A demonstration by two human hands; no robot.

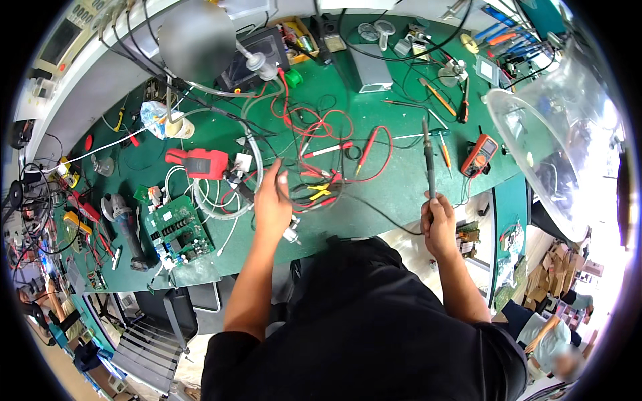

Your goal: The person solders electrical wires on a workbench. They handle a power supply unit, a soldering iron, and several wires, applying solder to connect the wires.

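My left hand (273,200) is closed on a thin dark cable (374,210), near red-and-black test leads (321,174) and a pale hose (257,157). My right hand (438,220) grips a long soldering-iron-like tool (429,160) by its dark handle, its tip pointing away from me above the green work surface (401,174). A red and grey power tool (205,162) lies left of my left hand, with a green circuit board (177,234) nearer me. A red multimeter (480,152) lies right of the tool in my right hand.
An angle grinder (124,224) lies left of the board. A grey metal box (370,70), pliers (464,100) and a tool rack (501,37) stand toward the back. A clear curved plastic piece (535,147) fills the right. Other people (548,341) are at both lower edges.
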